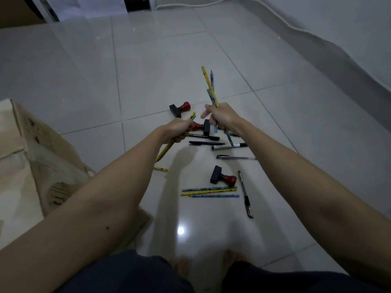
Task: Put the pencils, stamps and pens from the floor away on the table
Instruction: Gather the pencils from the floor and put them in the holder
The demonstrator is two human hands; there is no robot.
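At mid-frame the left hand is gripping a yellow pencil, the right hand is clutching upright pencils (stamps, pens lying below).

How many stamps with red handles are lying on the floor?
3. One stamp lies farthest away, above the left hand. One stamp sits between the two hands, partly hidden. One stamp lies nearest, just above the three pencils. More may hide behind the hands.
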